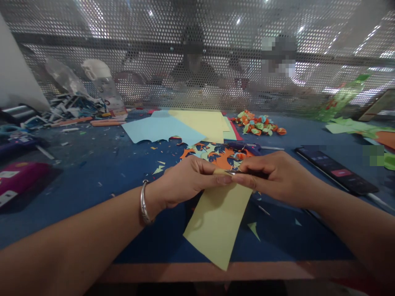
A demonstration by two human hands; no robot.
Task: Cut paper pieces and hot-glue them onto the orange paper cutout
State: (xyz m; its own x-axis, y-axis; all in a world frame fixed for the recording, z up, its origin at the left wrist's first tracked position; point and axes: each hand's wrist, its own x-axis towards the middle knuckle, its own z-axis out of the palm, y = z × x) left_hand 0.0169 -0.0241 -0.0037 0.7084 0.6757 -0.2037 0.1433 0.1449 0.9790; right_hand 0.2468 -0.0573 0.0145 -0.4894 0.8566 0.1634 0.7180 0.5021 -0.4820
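A strip of pale yellow paper (219, 222) hangs down toward the table's front edge, its top end between my two hands. My left hand (191, 179) pinches that top end between thumb and fingers; a silver bracelet is on the wrist. My right hand (274, 176) is closed around a small dark tool with a metal tip (230, 172), which lies against the paper's upper edge by my left thumb. The rest of the tool is hidden in my fingers. Orange and pale green cut scraps (226, 158) lie just behind my hands.
Blue and yellow sheets (163, 125) lie behind, beside a pile of small curled paper pieces (259, 123). A phone (336, 170) is at the right, a magenta object (23, 176) at the left. A bottle (106, 88) stands before the perforated screen (148, 53); people show behind it.
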